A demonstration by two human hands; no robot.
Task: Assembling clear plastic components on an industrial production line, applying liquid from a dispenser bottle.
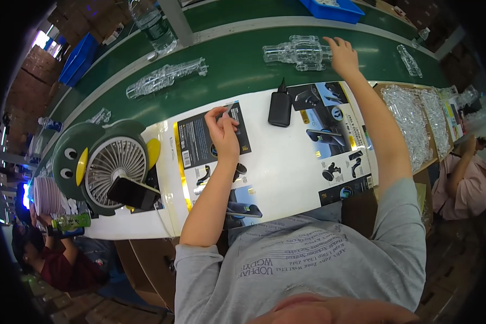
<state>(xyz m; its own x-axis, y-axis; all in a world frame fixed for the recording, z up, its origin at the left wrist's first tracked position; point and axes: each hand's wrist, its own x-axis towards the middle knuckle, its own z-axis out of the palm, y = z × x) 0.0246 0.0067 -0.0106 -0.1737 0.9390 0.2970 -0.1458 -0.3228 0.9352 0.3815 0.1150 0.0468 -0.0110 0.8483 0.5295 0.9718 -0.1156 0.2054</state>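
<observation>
My right hand (344,58) reaches out over the green conveyor belt with its fingers stretched and apart. It is at the right end of a clear plastic part (299,53) with a ribbed body and a narrower tube; whether it touches the part I cannot tell. Above the white worktable my left hand (223,134) is closed, fingers curled together. A small greyish piece (229,109) shows at its fingertips, too small to name. Between the hands, a black dropper bottle (279,107) with a pointed nozzle stands on the table.
Another clear part (167,77) lies left on the belt, a smaller one (409,60) right. A green penguin-shaped fan (105,164) with a phone (132,193) stands left. Clear pieces (407,127) fill a carton at right. A water bottle (154,27) stands behind. Other people sit both sides.
</observation>
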